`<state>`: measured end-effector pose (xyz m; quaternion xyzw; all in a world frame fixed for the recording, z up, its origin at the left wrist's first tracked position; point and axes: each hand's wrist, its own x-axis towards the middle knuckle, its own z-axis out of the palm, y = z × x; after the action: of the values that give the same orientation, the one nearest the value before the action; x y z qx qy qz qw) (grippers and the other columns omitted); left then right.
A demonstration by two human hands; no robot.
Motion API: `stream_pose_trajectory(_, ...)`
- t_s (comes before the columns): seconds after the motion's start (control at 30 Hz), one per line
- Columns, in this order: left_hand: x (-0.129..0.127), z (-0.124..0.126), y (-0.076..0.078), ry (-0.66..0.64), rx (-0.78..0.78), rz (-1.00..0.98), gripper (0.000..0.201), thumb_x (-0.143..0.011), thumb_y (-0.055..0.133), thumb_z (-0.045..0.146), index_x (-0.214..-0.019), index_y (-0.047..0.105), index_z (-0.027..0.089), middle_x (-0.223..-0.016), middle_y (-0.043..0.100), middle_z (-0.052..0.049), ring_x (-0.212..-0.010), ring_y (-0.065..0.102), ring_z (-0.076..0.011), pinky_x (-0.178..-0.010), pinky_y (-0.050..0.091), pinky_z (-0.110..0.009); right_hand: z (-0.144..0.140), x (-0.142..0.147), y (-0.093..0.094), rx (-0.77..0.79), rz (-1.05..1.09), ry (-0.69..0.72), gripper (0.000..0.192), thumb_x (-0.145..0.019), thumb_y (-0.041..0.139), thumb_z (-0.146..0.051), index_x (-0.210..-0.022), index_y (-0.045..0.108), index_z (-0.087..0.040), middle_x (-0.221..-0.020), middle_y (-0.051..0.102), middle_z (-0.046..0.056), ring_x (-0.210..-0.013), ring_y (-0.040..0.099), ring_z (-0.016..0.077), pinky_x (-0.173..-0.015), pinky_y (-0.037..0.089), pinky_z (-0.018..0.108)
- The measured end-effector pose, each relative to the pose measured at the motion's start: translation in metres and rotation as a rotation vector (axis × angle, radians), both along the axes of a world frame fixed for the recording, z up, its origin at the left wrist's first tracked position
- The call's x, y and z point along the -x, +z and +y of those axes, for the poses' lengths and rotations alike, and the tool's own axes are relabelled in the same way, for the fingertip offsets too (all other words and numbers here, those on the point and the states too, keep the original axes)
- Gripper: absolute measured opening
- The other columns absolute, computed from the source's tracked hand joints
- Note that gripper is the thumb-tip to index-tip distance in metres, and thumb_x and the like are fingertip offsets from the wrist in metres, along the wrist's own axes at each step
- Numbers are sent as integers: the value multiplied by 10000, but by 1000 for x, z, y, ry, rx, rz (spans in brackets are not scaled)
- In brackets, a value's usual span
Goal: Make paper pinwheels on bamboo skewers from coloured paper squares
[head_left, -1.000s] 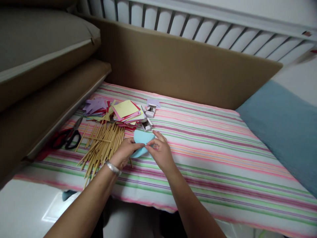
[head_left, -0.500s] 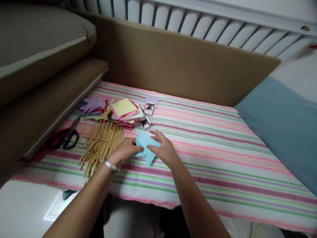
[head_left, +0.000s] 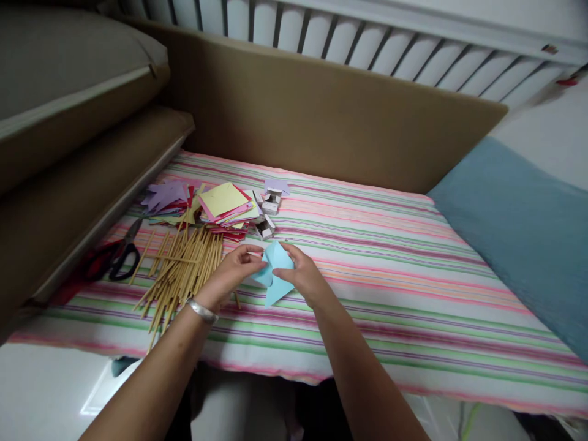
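- can't read any text or numbers here tbh
- 2 little white boxes (head_left: pixel 270 207): too small to make out
- mark (head_left: pixel 550 48) on the white rail (head_left: pixel 459 28): just blurry

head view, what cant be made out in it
In the head view:
Blue paper: partly covered by the left hand and right hand.
White boxes: insides too dark and small.
Paper stack: lower sheets mostly hidden by those on top.
Blue panel: cut off by the right edge.
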<state>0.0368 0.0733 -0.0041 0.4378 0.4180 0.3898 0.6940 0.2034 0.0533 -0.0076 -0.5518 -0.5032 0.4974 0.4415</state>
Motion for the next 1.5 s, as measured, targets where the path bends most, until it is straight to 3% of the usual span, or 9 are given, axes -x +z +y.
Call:
stream_pose_trajectory(0.1, -5, -6, 3, 56, 110, -161, 336, -628, 725, 329, -922, 643, 188, -871, 675, -37, -761, 618, -163, -702, 457, -284, 2, 2, -1, -22, 92, -158, 570, -565, 664, -190, -1123, 546, -205, -986, 643, 45, -814, 602, 205, -675, 493, 320)
stream_pose_trajectory(0.27, -23, -14, -7, 77, 203, -266, 259, -566, 774, 252, -775, 679, 133, -745, 696, -45, -688, 616, -144, -698, 451, -258, 0, 14, -4, -74, 141, -288, 547, -586, 662, -207, -1120, 543, -191, -1039, 635, 62, -866, 595, 218, -704, 491, 321)
stream_pose_trajectory(0.5, -19, -8, -10, 207, 200, -262, 230, -541, 759, 214, -746, 683, 144, -709, 704, -27, -629, 609, -145, -665, 451, -263, -4, 22, -3, -39, 167, -172, 448, -668, 651, -270, -1096, 543, -194, -860, 665, 30, -726, 618, 185, -633, 507, 301)
stream_pose_trajectory(0.57, -11, -3, -9, 244, 198, -237, 239, -535, 752, 208, -752, 680, 140, -687, 698, -22, -621, 608, -145, -655, 449, -261, -7, 19, 1, -77, 69, -190, 492, -724, 612, -299, -1191, 496, -197, -858, 658, 40, -738, 622, 185, -648, 513, 314)
stream_pose_trajectory(0.63, -1, 4, -8, 282, 179, -227, 256, -525, 749, 205, -762, 677, 138, -673, 693, -15, -619, 606, -145, -660, 449, -262, -10, 15, 5, -229, -134, -200, 451, -765, 572, -274, -1208, 504, -221, -956, 645, 64, -856, 615, 202, -743, 508, 357)
stream_pose_trajectory(0.77, 16, 14, -5, 324, 158, -192, 262, -498, 754, 212, -728, 666, 127, -625, 675, -11, -585, 592, -147, -650, 451, -272, -16, 11, 9, -621, -562, -9, 364, -769, 514, -125, -1094, 596, -267, -1289, 501, 69, -1189, 449, 243, -984, 375, 452)
stream_pose_trajectory(0.9, 20, 14, 0, 320, 187, -145, 291, -485, 752, 233, -735, 668, 111, -626, 678, -30, -566, 588, -155, -591, 440, -268, -17, 15, 7, -732, -696, 54, 282, -770, 516, -102, -991, 628, -238, -1365, 424, 74, -1259, 371, 259, -1008, 341, 480)
stream_pose_trajectory(1.2, 11, 9, -1, 345, 111, 49, 232, -479, 743, 223, -673, 687, 110, -608, 674, -29, -521, 562, -139, -547, 416, -252, -15, 17, 5, -664, -688, 21, 117, -796, 557, -187, -809, 665, -233, -1334, 474, 64, -1279, 345, 261, -1022, 324, 476)
stream_pose_trajectory(1.5, -4, 2, -8, 137, 141, -48, 209, -503, 750, 225, -665, 673, 118, -600, 655, -19, -508, 548, -117, -520, 397, -225, -12, 21, 1, -497, -602, -100, 51, -754, 623, -241, -727, 657, -215, -1373, 442, 80, -1324, 285, 272, -1045, 267, 493)
